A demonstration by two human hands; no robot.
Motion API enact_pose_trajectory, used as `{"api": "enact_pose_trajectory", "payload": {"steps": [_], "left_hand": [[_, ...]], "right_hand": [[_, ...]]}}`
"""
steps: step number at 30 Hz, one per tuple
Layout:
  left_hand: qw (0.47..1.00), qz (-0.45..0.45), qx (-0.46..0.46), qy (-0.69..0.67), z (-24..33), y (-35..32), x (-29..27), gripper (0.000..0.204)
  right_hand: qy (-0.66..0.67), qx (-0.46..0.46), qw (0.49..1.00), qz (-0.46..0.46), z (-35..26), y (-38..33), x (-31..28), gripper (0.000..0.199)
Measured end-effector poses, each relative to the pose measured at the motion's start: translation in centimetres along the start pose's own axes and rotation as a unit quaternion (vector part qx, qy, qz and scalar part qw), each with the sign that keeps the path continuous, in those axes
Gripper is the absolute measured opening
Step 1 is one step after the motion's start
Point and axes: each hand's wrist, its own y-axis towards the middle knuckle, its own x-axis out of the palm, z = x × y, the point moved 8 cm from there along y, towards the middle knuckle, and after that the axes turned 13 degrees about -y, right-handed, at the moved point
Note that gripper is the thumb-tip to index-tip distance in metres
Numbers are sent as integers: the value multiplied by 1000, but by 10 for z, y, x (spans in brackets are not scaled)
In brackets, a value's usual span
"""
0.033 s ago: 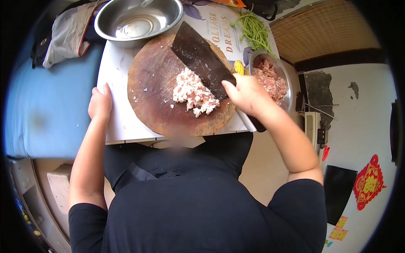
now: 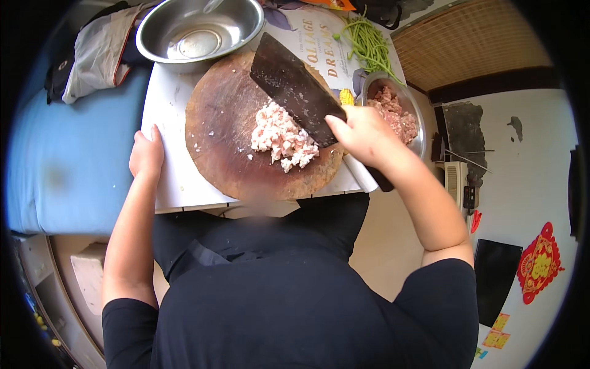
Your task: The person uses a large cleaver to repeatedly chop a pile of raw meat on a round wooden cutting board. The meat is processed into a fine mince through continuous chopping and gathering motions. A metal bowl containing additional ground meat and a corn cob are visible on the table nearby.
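The right hand [image 2: 364,136] grips a cleaver [image 2: 290,86] beside chopped meat [image 2: 279,136]; the left hand [image 2: 146,154], grip unclear, meets the table's [image 2: 173,144] left edge, bare tabletop alongside.

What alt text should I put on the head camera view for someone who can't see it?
A person's right hand holds a dark cleaver beside chopped pale meat on a round wooden chopping board; the left hand is at the left edge of the white table. Farther back are a metal basin and green beans, with a bowl of ground meat to the right.
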Motion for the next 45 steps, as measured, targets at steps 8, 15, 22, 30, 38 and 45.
{"api": "enact_pose_trajectory", "payload": {"steps": [8, 15, 22, 30, 38, 45], "left_hand": [[1000, -3, 0, -3, 9, -5, 4, 61], [1000, 13, -22, 7, -6, -2, -11, 60], [1000, -4, -17, 10, -2, 2, 0, 65], [1000, -2, -5, 4, 11, -3, 0, 60], [1000, 14, -15, 5, -1, -1, -9, 60], [1000, -1, -18, 16, 3, -1, -3, 61]], "right_hand": [[9, 31, 998, 52, 17, 6, 21, 43], [150, 29, 985, 83, 11, -1, -35, 40], [41, 22, 998, 33, 18, 14, 11, 42], [6, 101, 994, 42, 36, 12, 15, 40], [143, 37, 983, 112, 22, -8, -40, 38], [28, 29, 999, 22, 28, 11, 2, 40]]}}
